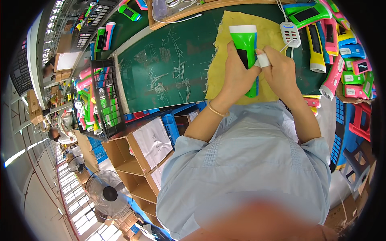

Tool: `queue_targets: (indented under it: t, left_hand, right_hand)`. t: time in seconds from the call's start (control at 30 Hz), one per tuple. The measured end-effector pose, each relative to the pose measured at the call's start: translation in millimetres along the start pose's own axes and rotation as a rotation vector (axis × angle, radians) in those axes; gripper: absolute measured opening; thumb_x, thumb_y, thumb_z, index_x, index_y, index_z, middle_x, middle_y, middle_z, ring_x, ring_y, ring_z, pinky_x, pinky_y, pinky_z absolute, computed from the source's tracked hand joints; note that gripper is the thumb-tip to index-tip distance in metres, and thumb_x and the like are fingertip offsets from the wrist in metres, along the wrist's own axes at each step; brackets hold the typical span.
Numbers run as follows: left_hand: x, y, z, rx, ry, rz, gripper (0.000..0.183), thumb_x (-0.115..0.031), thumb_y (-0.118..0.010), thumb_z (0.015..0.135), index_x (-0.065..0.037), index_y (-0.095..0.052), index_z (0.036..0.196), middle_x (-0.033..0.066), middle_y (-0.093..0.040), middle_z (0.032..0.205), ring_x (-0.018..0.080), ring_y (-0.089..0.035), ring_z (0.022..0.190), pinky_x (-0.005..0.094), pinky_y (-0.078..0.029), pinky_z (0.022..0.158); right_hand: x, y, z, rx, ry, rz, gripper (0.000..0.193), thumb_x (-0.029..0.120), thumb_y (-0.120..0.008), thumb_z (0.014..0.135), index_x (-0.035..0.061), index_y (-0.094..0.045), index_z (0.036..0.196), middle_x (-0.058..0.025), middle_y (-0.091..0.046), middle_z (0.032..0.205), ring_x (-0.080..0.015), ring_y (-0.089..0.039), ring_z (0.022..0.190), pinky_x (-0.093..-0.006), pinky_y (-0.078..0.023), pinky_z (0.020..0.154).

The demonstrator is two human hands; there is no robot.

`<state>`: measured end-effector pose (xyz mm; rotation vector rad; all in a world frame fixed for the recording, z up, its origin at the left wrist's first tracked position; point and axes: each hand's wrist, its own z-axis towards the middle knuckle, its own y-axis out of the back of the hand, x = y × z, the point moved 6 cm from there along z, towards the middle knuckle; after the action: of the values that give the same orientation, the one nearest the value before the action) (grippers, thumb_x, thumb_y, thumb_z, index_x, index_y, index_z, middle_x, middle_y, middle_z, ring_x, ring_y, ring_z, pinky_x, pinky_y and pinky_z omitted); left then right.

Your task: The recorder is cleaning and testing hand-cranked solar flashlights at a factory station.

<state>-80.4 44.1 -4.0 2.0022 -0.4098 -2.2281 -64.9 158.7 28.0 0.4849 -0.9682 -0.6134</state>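
The green flashlight (251, 48) is held over the yellow cloth (224, 46), clamped in the left hand (237, 76). The right hand (281, 70) is placed close at its side, fingers curled together — whether anything is pinched there cannot be told.

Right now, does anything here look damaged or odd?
Yes: the green tabletop left of the yellow cloth looks worn, with pale, streaky marks; the cloth's left edge seems ragged. The held flashlight looks intact where visible.
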Motion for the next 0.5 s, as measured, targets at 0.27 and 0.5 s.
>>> queue_targets:
  t: [0.27, 0.5]
  left_hand:
    - [13, 11, 1, 0.038, 0.129, -0.372, 0.046, -0.003, -0.061, 0.072, 0.001, -0.036, 0.110, 0.0077, -0.049, 0.088, 0.0138, -0.053, 0.068, 0.0264, -0.047, 0.055]
    - [7, 10, -6, 0.055, 0.179, -0.417, 0.045, -0.002, -0.061, 0.069, -0.001, -0.037, 0.106, 0.0074, -0.051, 0.088, 0.0126, -0.051, 0.076, 0.0262, -0.044, 0.065]
  right_hand:
    - [-14, 2, -5, 0.082, -0.305, 0.523, 0.022, 0.017, -0.047, 0.089, -0.0037, -0.055, 0.092, -0.0090, -0.049, 0.060, -0.0125, -0.046, 0.054, -0.0266, -0.037, 0.051]
    - [-7, -10, 5, 0.272, -0.206, 0.473, 0.023, 0.014, -0.045, 0.086, -0.0042, -0.057, 0.093, -0.0129, -0.054, 0.063, -0.0178, -0.047, 0.053, -0.0295, -0.037, 0.051]
